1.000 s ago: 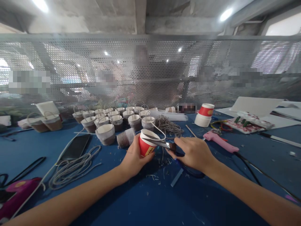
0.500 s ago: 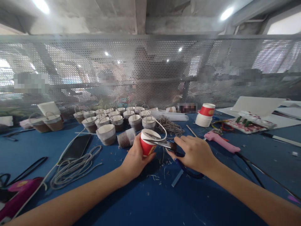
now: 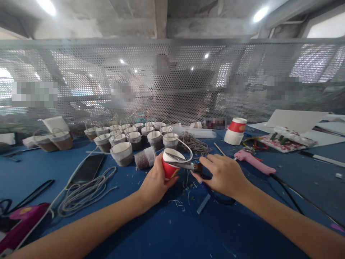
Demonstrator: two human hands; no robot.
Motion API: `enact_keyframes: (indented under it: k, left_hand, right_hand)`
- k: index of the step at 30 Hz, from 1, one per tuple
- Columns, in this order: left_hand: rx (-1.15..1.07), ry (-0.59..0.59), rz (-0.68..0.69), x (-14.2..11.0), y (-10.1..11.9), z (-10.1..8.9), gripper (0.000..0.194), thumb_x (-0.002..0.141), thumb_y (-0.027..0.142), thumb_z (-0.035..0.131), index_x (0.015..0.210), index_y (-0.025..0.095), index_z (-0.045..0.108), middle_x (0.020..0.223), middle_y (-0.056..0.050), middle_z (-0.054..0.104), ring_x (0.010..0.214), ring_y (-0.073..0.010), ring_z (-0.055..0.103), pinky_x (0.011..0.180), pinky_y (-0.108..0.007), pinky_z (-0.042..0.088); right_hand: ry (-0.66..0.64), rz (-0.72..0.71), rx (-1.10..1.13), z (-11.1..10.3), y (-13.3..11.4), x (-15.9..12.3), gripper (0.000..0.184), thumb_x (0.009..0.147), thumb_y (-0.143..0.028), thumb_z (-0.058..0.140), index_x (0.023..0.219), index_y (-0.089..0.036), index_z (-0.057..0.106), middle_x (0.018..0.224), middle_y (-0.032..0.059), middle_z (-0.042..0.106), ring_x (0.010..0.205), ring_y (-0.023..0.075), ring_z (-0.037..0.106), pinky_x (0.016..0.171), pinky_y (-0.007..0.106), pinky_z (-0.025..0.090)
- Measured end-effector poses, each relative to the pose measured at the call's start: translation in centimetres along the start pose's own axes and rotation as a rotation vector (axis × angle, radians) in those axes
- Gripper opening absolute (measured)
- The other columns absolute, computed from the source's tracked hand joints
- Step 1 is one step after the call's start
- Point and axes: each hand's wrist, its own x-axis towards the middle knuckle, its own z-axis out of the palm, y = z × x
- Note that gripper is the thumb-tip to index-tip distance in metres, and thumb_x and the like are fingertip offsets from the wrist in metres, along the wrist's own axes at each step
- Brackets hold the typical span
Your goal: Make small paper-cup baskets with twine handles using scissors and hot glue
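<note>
My left hand (image 3: 155,180) is wrapped round a red paper cup (image 3: 169,169), which tilts slightly to the right. A pair of scissors (image 3: 185,164) is gripped in my right hand (image 3: 222,176); its dark blue handles hang below my fingers. The blades lie at the cup's rim, one inside the mouth and one along the outer wall. A white strip (image 3: 191,149) cut from the rim curls up and away to the right, behind the blades. Just left of the cup, a cord-wrapped cup (image 3: 145,158) lies on its side.
Several wrapped cups with handles (image 3: 121,153) stand at the back left. A phone (image 3: 87,169) and a coil of grey cord (image 3: 83,196) lie at left. To the right are a stack of paper cups (image 3: 234,138) and a pink glue gun (image 3: 253,162). Perforated metal panels (image 3: 172,82) rise behind.
The cup has turned and shifted slightly right in my left hand. The scissor blades have closed a little on its rim, and the curled strip has moved slightly right.
</note>
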Motion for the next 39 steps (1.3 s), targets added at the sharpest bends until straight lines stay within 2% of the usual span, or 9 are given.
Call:
enact_keyframes:
  k: [17, 21, 25, 28, 34, 39]
  left_hand:
    - [0.023, 0.031, -0.028, -0.04, 0.27, -0.13, 0.067, 0.078, 0.031, 0.059, 0.13, 0.017, 0.02, 0.119, -0.016, 0.05, 0.107, -0.0278, 0.054, 0.087, -0.047, 0.048]
    - [0.081, 0.042, 0.007, -0.01, 0.23, -0.04, 0.071, 0.079, 0.031, 0.058, 0.134, 0.017, 0.015, 0.123, -0.018, 0.046, 0.112, -0.0295, 0.051, 0.09, -0.048, 0.046]
    - [0.218, 0.057, 0.056, -0.08, 0.14, 0.27, 0.076, 0.08, 0.029, 0.056, 0.136, 0.013, 0.007, 0.13, -0.023, 0.036, 0.121, -0.0356, 0.042, 0.095, -0.052, 0.041]
    - [0.235, 0.062, 0.086, -0.12, 0.15, 0.4, 0.075, 0.082, 0.027, 0.054, 0.137, 0.014, 0.004, 0.129, -0.022, 0.035, 0.119, -0.0356, 0.044, 0.093, -0.053, 0.042]
    - [0.195, -0.005, 0.081, -0.11, 0.33, 0.14, 0.073, 0.082, 0.026, 0.054, 0.136, 0.016, 0.005, 0.125, -0.021, 0.038, 0.117, -0.034, 0.045, 0.091, -0.052, 0.044]
    - [0.181, -0.009, 0.059, -0.1, 0.29, 0.04, 0.07, 0.082, 0.025, 0.052, 0.135, 0.015, 0.008, 0.128, -0.021, 0.037, 0.118, -0.0328, 0.044, 0.094, -0.051, 0.042]
  right_hand:
    - [0.054, -0.018, -0.028, -0.1, 0.14, 0.19, 0.033, 0.082, -0.047, 0.047, 0.069, -0.018, 0.057, 0.054, 0.0, 0.057, 0.051, 0.0138, 0.054, 0.052, 0.027, 0.027]
    - [0.026, 0.007, -0.03, 0.01, 0.07, 0.09, 0.036, 0.081, -0.05, 0.046, 0.079, -0.017, 0.059, 0.06, 0.0013, 0.06, 0.057, 0.016, 0.057, 0.053, 0.027, 0.03]
    - [-0.031, 0.04, -0.031, 0.26, -0.07, -0.08, 0.042, 0.081, -0.053, 0.044, 0.092, -0.016, 0.06, 0.068, 0.0044, 0.062, 0.064, 0.0188, 0.058, 0.056, 0.028, 0.032]
    - [-0.054, 0.048, -0.026, 0.28, -0.13, -0.14, 0.042, 0.081, -0.052, 0.043, 0.094, -0.016, 0.06, 0.069, 0.0053, 0.062, 0.065, 0.019, 0.057, 0.057, 0.028, 0.033]
    - [-0.029, 0.019, -0.024, 0.04, -0.1, -0.03, 0.036, 0.081, -0.049, 0.045, 0.086, -0.017, 0.061, 0.065, 0.0043, 0.06, 0.062, 0.0176, 0.055, 0.056, 0.028, 0.031]
    - [-0.003, 0.001, -0.014, -0.18, -0.1, 0.21, 0.031, 0.081, -0.045, 0.046, 0.077, -0.017, 0.06, 0.062, 0.0031, 0.06, 0.059, 0.0161, 0.055, 0.055, 0.028, 0.03]
